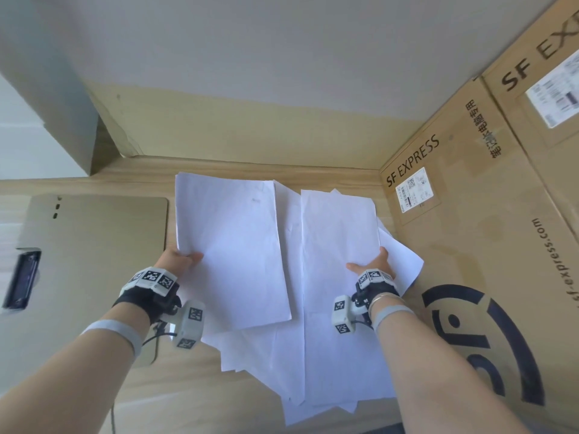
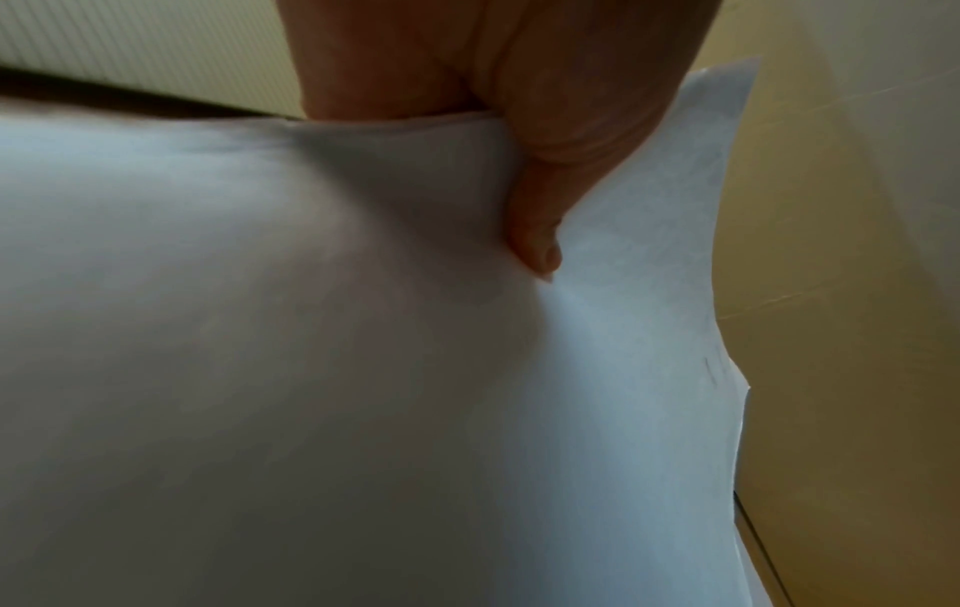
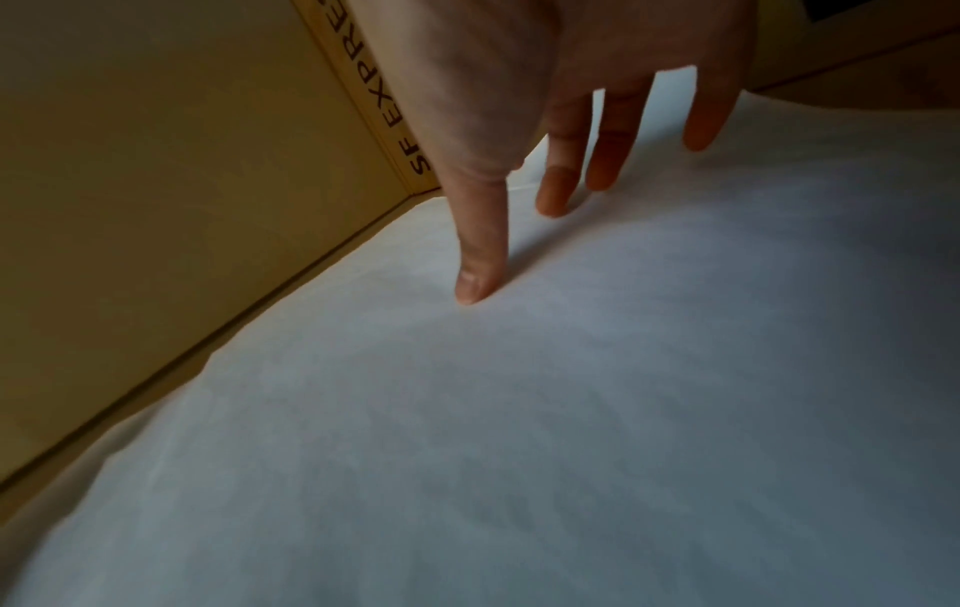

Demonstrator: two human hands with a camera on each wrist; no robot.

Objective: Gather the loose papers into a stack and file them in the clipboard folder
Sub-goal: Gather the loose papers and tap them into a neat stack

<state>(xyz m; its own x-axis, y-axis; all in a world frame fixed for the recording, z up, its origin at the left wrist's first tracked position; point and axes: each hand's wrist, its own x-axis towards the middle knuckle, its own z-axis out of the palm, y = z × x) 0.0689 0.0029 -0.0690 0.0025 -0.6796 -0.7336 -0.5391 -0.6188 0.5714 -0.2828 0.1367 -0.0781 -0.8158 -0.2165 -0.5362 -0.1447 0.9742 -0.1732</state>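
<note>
The papers [image 1: 332, 277] lie fanned and overlapping on the wooden table [image 1: 194, 399], between the folder on the left and the cardboard boxes on the right. They are not yet squared: edges jut out at several angles along the near side and at the right, where one corner runs up against the nearest box [image 1: 488, 245].

One sheet [image 1: 232, 249] sits on top of the left part of the spread, tilted a little. The left hand [image 1: 180, 261] grips its left edge, thumb on the upper face and fingers tucked beneath (the left wrist view shows the thumb [image 2: 540, 230] pressed down on the white surface, with the edge curling under it).

The right hand [image 1: 372, 264] rests on the right part of the papers with its fingers straight and spread. In the right wrist view the fingertips [image 3: 472, 283] touch the top sheet and curl round nothing. The two hands are well apart, one at each side of the spread.

The folder [image 1: 94, 264], tan and flat, lies on the table just left of the papers, with a dark clip [image 1: 23, 280] at its left end. Whether a paper edge touches it cannot be told.

The box bears "SF EXPRESS" lettering and a white label; a second one [image 1: 539, 89] stands behind it. A pale wall [image 1: 250, 51] rises beyond the table.
</note>
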